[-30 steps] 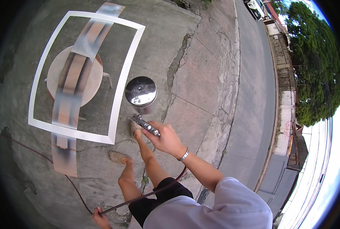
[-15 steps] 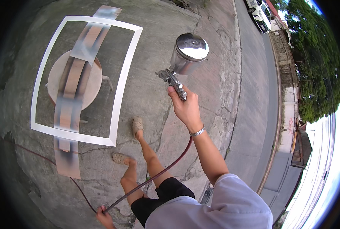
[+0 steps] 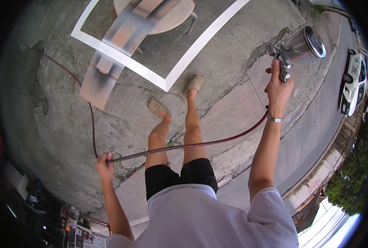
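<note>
My right hand [image 3: 280, 89] is wrapped round the handle of a metal spray gun [image 3: 282, 66] with a shiny silver paint cup [image 3: 306, 44] on top. A dark red air hose [image 3: 200, 144] runs from under that hand, across in front of my legs, to my left hand [image 3: 105, 163], which is closed on it. Ahead and to the left, a white rectangular frame [image 3: 144, 73] lies over a long board [image 3: 124, 37] with brown and dark smoky bands. Both rest on a round stool [image 3: 178, 14], partly cut off at the top. Neither hand touches the frame.
Cracked concrete ground [image 3: 217, 111] spreads around my feet in beige clogs [image 3: 194, 84]. The hose continues from my left hand toward the far left. A white car [image 3: 353, 82] stands on the road at right, beside a wall. Assorted items and a printed board [image 3: 89, 237] are at lower left.
The view has swung, so the frame and stool now sit higher and partly out of sight. My right hand appears farther right with the spray gun; my left forearm now shows.
</note>
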Demonstrator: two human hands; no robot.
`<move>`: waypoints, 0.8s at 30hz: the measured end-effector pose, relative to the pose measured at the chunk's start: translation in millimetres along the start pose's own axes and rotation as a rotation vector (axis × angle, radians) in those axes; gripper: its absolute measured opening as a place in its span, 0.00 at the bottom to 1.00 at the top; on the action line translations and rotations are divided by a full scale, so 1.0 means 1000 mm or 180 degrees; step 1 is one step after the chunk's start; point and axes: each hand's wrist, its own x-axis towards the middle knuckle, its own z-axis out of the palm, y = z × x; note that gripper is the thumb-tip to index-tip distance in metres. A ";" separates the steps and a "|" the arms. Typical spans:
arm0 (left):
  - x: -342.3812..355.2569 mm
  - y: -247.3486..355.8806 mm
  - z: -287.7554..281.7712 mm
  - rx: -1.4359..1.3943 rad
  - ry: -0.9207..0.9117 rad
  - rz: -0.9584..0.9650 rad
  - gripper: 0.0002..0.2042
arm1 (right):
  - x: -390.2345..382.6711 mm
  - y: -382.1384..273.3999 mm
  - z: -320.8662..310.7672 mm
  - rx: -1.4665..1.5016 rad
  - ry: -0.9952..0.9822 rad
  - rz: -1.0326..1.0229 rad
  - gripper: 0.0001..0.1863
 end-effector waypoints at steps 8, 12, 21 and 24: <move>-0.003 -0.006 -0.015 0.0131 0.0137 -0.0233 0.17 | -0.090 0.019 0.069 0.0002 -0.1505 -0.0277 0.21; 0.003 -0.003 -0.020 0.0221 0.0250 -0.0106 0.17 | -0.131 0.016 0.075 0.0117 -0.2314 -0.0204 0.19; 0.020 0.031 -0.018 0.0302 0.0112 -0.0084 0.18 | -0.110 -0.005 0.087 0.0376 -0.2613 -0.0504 0.19; 0.020 0.050 -0.014 0.0254 0.0080 -0.0118 0.17 | -0.051 -0.004 0.100 0.0089 -0.2189 -0.0572 0.20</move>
